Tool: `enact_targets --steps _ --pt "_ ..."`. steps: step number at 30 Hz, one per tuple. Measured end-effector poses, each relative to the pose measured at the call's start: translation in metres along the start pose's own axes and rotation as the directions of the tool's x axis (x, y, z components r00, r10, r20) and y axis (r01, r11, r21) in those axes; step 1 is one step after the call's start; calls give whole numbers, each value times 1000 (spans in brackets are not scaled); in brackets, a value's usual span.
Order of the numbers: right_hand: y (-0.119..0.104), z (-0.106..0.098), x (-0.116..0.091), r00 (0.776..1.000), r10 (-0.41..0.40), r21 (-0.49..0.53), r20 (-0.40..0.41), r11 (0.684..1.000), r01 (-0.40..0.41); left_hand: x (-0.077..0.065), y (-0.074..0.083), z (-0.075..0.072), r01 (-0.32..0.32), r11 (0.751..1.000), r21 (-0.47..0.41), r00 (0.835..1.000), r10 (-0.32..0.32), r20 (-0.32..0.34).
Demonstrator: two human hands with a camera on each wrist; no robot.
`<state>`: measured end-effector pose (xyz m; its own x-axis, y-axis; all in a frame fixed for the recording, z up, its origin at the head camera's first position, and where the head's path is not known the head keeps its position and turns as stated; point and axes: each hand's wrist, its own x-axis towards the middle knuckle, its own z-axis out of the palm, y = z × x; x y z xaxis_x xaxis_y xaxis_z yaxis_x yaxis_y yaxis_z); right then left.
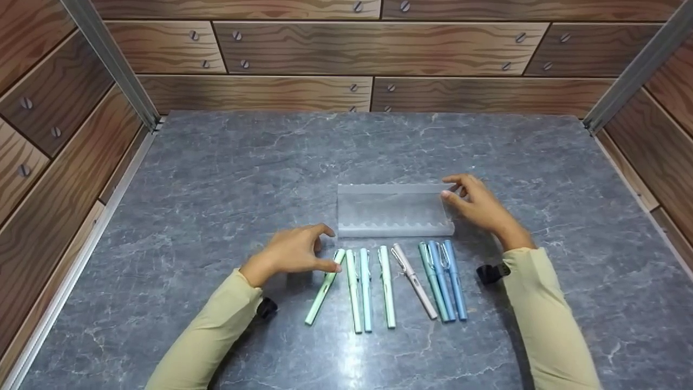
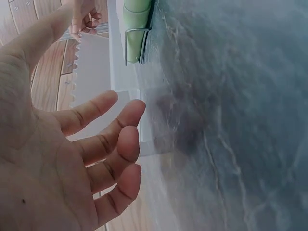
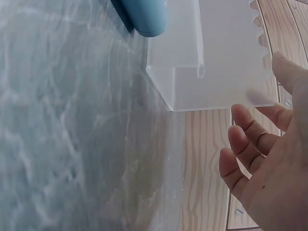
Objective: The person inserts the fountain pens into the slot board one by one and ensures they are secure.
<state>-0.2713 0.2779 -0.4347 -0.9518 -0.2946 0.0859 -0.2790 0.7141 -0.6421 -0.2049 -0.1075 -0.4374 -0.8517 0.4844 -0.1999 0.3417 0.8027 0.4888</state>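
Note:
My left hand [image 1: 295, 250] hovers with fingers loosely bent and thumb apart, holding nothing. Its thumb overlaps the upper part of the leftmost green pen [image 1: 320, 297] in the head view; the metal clip of a green pen [image 2: 137, 29] shows in the left wrist view. A translucent pen stand [image 1: 392, 208] with scalloped edges lies beyond the pens. At the stand's far right corner is my right hand [image 1: 479, 206], thumb and index finger spread around the edge. In the right wrist view, that index fingertip shows faintly through the stand's sheet [image 3: 226, 57].
More capped pens lie in a loose row before the stand: pale green [image 1: 353, 292], mint [image 1: 387, 287], grey-lilac [image 1: 416, 284], teal [image 1: 433, 281] and blue [image 1: 456, 281]. The grey marbled table [image 1: 243, 162] is bordered by wood-print walls [image 1: 379, 49].

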Motion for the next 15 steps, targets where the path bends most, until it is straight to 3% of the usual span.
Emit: enact_targets --steps 15 --pt "8 5 6 997 34 54 -63 998 -31 8 3 2 -15 998 -59 992 22 121"
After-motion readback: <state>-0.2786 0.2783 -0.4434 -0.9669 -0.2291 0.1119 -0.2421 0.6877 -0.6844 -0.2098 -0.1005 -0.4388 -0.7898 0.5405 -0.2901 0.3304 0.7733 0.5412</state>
